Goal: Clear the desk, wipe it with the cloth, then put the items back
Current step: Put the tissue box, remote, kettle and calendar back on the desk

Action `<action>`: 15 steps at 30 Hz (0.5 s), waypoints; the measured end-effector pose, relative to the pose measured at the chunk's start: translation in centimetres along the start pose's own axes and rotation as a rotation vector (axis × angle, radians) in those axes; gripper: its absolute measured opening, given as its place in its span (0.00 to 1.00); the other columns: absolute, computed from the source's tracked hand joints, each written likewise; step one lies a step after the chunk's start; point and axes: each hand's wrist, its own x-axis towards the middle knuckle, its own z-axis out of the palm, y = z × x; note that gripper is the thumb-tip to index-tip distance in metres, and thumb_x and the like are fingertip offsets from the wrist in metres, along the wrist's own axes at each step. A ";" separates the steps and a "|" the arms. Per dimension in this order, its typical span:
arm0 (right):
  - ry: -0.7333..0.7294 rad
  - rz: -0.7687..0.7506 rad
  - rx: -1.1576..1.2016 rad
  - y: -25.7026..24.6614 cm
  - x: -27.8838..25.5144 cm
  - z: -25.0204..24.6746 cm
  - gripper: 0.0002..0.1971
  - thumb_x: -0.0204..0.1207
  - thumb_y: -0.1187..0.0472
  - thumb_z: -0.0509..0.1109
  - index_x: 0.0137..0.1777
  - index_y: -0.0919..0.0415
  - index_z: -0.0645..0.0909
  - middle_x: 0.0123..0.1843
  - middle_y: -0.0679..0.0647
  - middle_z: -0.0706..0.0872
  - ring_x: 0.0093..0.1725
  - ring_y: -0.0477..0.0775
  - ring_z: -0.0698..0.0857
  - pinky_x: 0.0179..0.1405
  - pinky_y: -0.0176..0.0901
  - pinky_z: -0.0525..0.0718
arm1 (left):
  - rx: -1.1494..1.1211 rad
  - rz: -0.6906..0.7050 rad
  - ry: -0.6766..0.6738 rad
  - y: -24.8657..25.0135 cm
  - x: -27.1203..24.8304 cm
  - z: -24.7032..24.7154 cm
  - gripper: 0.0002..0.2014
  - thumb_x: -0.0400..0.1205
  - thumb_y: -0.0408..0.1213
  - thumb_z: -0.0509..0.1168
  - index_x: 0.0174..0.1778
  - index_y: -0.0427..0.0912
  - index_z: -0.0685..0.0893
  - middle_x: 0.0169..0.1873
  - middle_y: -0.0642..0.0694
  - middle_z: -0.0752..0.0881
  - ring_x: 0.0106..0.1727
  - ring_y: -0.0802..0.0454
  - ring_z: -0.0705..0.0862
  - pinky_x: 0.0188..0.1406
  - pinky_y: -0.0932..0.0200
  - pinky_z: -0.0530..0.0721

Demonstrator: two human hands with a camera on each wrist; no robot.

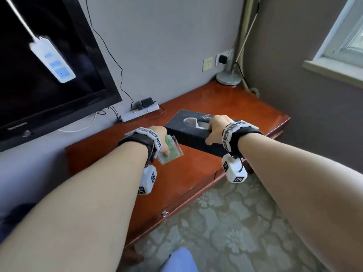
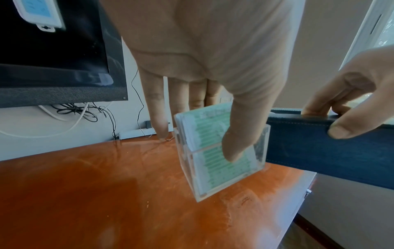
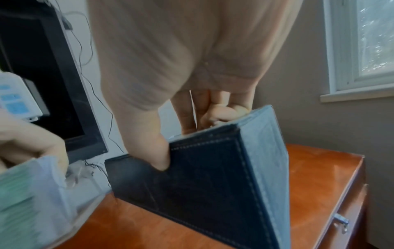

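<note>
Gripping the long dark leather-look tissue box (image 1: 193, 134) across its top edge, thumb on the near side, the right hand (image 1: 217, 129) lifts it at the desk's three o'clock end; stiff and probably light, it suits that hold. At nine o'clock of it the left hand (image 1: 160, 135) pinches a clear acrylic holder (image 2: 221, 161) of green-printed cards just above the glossy reddish wooden desk (image 1: 235, 103); likely slippery and brittle; a white tissue shows in the box's slot.

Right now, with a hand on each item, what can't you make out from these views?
- Text on the green cards in the clear holder: too blurred in every view.
- Whether the tissue box is touching the desk: head view, its far underside is hidden by the box itself.
- Left hand fingers: head view, hidden behind the hand.
- The cloth: in no view.
</note>
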 end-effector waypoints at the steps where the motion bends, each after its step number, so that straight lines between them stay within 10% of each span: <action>1: -0.017 -0.007 0.005 0.2 1.2 0.6 0.18 0.53 0.51 0.80 0.37 0.60 0.81 0.33 0.55 0.84 0.32 0.57 0.86 0.29 0.40 0.83 | 0.000 -0.009 -0.015 0.0 1.2 0.2 0.27 0.67 0.50 0.79 0.59 0.43 0.83 0.46 0.44 0.88 0.44 0.45 0.87 0.38 0.56 0.82; 15: -0.181 -0.081 -0.087 0.1 20.5 5.4 0.14 0.59 0.53 0.80 0.36 0.59 0.79 0.34 0.55 0.82 0.33 0.58 0.83 0.27 0.39 0.75 | -0.106 -0.104 -0.149 -3.8 19.2 2.3 0.25 0.70 0.39 0.79 0.60 0.40 0.80 0.51 0.42 0.87 0.50 0.44 0.87 0.42 0.55 0.83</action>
